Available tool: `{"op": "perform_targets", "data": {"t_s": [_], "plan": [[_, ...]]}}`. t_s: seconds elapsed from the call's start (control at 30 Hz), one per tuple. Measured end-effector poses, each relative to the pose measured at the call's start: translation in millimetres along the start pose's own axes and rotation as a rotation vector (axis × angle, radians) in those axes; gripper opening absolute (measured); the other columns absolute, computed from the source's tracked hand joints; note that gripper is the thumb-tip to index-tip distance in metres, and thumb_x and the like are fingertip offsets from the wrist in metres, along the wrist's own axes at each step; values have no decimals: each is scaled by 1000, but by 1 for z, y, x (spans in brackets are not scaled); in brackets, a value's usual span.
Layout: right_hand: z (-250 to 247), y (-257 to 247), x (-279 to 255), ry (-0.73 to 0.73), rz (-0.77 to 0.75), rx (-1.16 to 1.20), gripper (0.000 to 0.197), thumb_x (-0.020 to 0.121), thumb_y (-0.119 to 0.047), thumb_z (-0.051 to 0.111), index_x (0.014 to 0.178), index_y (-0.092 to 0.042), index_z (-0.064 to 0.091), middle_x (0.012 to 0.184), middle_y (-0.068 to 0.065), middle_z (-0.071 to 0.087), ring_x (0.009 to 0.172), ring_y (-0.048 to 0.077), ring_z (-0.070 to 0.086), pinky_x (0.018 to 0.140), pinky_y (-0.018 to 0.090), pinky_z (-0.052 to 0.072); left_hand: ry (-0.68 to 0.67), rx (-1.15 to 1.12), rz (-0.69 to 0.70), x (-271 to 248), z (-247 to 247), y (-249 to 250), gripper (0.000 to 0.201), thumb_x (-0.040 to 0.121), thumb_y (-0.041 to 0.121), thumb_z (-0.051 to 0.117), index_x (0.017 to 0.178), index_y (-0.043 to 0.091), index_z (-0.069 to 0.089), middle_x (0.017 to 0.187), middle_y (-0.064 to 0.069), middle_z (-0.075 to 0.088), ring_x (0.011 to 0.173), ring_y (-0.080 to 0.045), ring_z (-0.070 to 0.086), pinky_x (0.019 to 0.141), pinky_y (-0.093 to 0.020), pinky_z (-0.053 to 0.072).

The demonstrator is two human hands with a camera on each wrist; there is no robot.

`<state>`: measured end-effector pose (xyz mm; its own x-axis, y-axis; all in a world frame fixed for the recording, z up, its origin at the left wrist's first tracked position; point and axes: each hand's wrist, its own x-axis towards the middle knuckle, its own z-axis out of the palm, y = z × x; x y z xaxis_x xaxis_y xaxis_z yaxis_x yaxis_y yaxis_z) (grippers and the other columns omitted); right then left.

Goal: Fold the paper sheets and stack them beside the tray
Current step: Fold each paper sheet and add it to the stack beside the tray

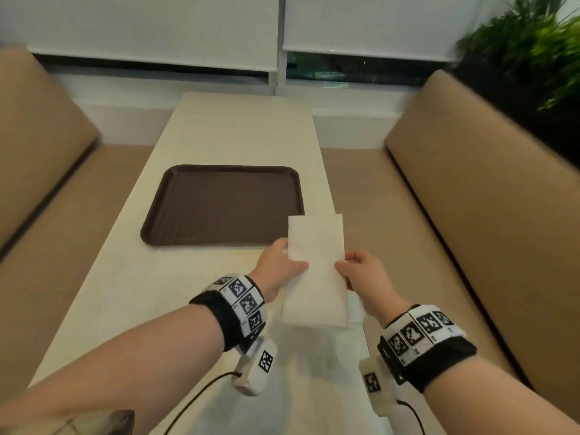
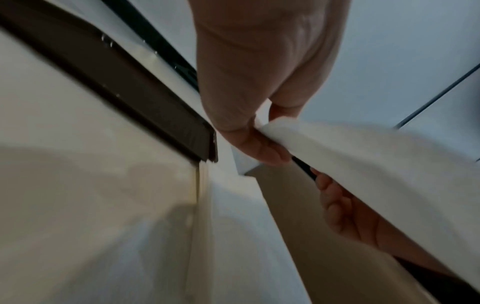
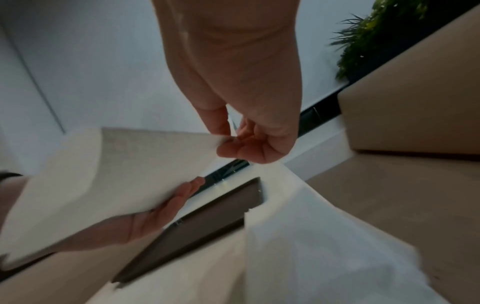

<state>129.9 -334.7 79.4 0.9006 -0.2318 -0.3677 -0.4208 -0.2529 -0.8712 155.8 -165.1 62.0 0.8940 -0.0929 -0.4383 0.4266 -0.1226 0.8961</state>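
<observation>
Near the tray corner, both hands' grip pinches the paper sheet edges.

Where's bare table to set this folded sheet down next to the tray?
Bare table lies left of the left hand, in front of the tray. The strip right of the tray is narrow. More paper lies under the held paper sheet and the right hand.

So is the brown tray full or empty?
Empty: the brown tray shows only bare ribbed surface; both hands hold the paper sheet near its corner.
</observation>
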Motion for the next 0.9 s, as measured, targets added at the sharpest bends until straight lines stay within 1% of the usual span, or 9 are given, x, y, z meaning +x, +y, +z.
{"op": "perform_targets", "data": {"t_s": [0.07, 0.1, 0.17, 0.23, 0.33, 0.47, 0.63, 0.77, 0.9], "plan": [[-8, 13, 20, 41, 21, -122, 13, 82, -6, 61, 94, -11, 61, 83, 7, 65, 70, 21, 60, 73, 42, 55, 38, 46, -24, 19, 18, -15, 56, 76, 9, 75, 126, 14, 50, 112, -8, 67, 98, -26, 66, 87, -45, 55], [-10, 19, 29, 65, 12, -197, 18, 82, -8, 63, 100, -10, 60, 85, 4, 64, 67, 17, 59, 63, 34, 54, 63, 84, -22, 28, 25, -22, 56, 75, 10, 76, 125, 15, 50, 110, -5, 66, 96, -23, 66, 84, -39, 56], [-14, 28, 44, 81, -32, -341, 28, 84, -9, 64, 112, -10, 57, 79, -5, 57, 61, 7, 53, 49, 19, 38, 104, 214, -1, 42, 37, -33, 57, 75, 15, 77, 125, 18, 50, 105, -1, 65, 90, -18, 64, 72, -23, 51], [-14, 37, 56, 71, -72, -445, 33, 86, -10, 64, 118, -9, 54, 72, -8, 51, 60, 5, 50, 45, 14, 31, 118, 334, 8, 51, 45, -39, 62, 76, 21, 77, 130, 19, 47, 105, -6, 66, 90, -19, 62, 69, -19, 45], [-11, 50, 68, 60, -91, -518, 36, 89, -11, 62, 123, -9, 52, 73, -7, 50, 71, 15, 53, 57, 21, 39, 152, 402, -19, 61, 52, -48, 69, 76, 25, 77, 135, 19, 42, 113, -11, 64, 100, -24, 61, 77, -24, 46], [-5, 62, 75, 40, -110, -601, 31, 91, -14, 58, 121, -13, 51, 75, -4, 52, 74, 18, 56, 65, 32, 45, 171, 433, -24, 61, 52, -56, 70, 77, 25, 76, 136, 19, 39, 109, -8, 64, 98, -22, 60, 75, -23, 44], [5, 67, 75, 38, -80, -578, 42, 93, -20, 57, 133, -12, 47, 121, 9, 59, 112, 26, 56, 91, 34, 44, 260, 386, -10, 60, 53, -62, 69, 81, 36, 72, 136, 12, 38, 125, -7, 53, 109, -24, 55, 91, -31, 45], [7, 60, 69, 29, -44, -507, 45, 94, -20, 56, 136, -9, 43, 127, 14, 57, 115, 29, 55, 96, 36, 45, 221, 319, -36, 53, 49, -55, 59, 92, 37, 59, 139, 9, 36, 111, 1, 53, 100, -17, 52, 82, -25, 39], [-5, 38, 56, 100, -176, -563, 44, 94, -26, 57, 133, -9, 48, 127, 10, 57, 119, 29, 50, 98, 37, 41, 208, 341, -11, 43, 16, -35, 61, 93, 42, 54, 142, 11, 36, 135, -11, 51, 121, -25, 50, 99, -32, 40]]}}
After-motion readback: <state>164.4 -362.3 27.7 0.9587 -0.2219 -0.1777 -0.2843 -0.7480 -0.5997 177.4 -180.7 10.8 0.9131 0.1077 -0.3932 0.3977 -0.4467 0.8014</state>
